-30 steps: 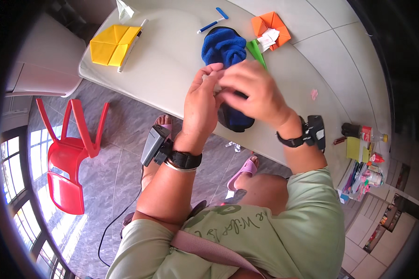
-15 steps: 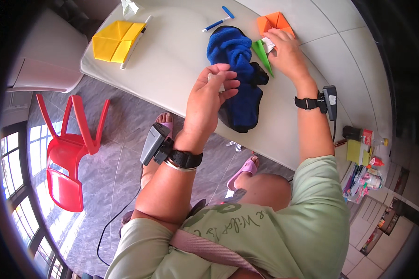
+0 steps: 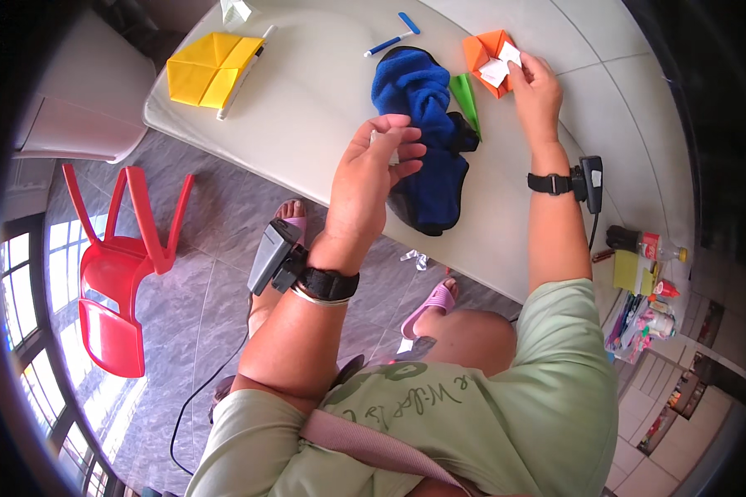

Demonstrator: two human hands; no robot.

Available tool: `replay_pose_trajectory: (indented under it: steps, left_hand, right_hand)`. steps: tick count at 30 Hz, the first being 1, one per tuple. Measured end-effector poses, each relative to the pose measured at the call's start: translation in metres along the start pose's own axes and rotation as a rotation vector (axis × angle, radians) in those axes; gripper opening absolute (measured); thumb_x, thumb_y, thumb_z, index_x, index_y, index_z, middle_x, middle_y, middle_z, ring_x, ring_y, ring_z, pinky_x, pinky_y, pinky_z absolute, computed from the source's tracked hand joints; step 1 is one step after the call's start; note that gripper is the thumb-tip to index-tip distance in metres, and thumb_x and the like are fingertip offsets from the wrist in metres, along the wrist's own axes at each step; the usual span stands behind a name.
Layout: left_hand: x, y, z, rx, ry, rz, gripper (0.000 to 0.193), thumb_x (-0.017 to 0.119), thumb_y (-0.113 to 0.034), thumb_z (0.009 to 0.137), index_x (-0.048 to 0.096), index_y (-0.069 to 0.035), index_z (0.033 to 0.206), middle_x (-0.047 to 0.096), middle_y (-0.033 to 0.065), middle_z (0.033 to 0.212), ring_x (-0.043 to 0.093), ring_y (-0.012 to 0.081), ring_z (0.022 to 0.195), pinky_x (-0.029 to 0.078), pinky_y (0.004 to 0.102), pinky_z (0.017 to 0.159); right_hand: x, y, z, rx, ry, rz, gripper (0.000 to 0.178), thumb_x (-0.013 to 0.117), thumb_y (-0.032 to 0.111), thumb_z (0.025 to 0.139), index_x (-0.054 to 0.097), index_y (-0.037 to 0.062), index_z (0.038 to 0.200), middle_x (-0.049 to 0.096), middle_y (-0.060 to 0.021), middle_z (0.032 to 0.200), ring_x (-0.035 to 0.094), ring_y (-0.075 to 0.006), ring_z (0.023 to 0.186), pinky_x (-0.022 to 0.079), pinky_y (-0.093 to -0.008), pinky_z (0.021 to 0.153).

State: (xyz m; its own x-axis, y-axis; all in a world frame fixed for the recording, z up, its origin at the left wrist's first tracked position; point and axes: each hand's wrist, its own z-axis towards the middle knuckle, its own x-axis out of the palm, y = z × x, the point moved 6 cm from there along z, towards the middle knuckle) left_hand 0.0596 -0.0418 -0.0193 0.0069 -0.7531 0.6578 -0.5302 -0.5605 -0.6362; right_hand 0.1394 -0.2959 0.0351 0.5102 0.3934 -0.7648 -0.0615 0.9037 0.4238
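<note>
At the table's far right lies an orange folded paper (image 3: pixel 477 51), shaped like a small open box. Over it, my right hand (image 3: pixel 540 98) is closed in a pinch on a white piece of paper (image 3: pixel 497 68). Above the near part of a blue cloth (image 3: pixel 406 83) with black edging, my left hand (image 3: pixel 375 161) curls its fingers around a small whitish scrap (image 3: pixel 392 156), mostly hidden by the fingers. A green folded paper (image 3: pixel 465 99) rests against the cloth's right side.
A blue razor (image 3: pixel 392 39) lies beyond the cloth. On the far left are a yellow folded paper (image 3: pixel 203 70), a white marker (image 3: pixel 242 83) and crumpled white paper (image 3: pixel 234 12). A red chair (image 3: pixel 118 265) stands left; a bottle (image 3: pixel 659 247) and stationery (image 3: pixel 638 323) lie right.
My right hand has moved to the right with the white paper, which now shows over the orange folded paper. My left hand has stayed in place.
</note>
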Motion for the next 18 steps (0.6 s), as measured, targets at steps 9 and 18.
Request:
replay_pose_trajectory:
  steps: [9,18]
  left_hand:
    - [0.0,0.001,0.001,-0.008,0.01,0.003,0.021,0.046,-0.017,0.094,0.051,-0.005,0.111,0.056,0.0071,0.105,0.056,0.015,0.092,0.047,0.0271,0.08]
    - [0.001,0.0,0.0,0.0,0.019,0.006,0.022,0.045,-0.018,0.094,0.051,-0.005,0.111,0.056,0.0069,0.105,0.056,0.0149,0.093,0.046,0.0273,0.081]
  right_hand:
    - [0.003,-0.013,0.008,0.144,0.019,0.186,0.029,0.062,0.008,0.079,0.062,0.0062,0.108,0.069,-0.0087,0.082,0.065,-0.0168,0.07,0.05,-0.0295,0.066]
    - [-0.002,-0.005,0.012,0.064,-0.038,0.041,0.029,0.062,0.013,0.079,0.062,0.0069,0.107,0.069,-0.0084,0.084,0.064,-0.0199,0.071,0.05,-0.0313,0.067]
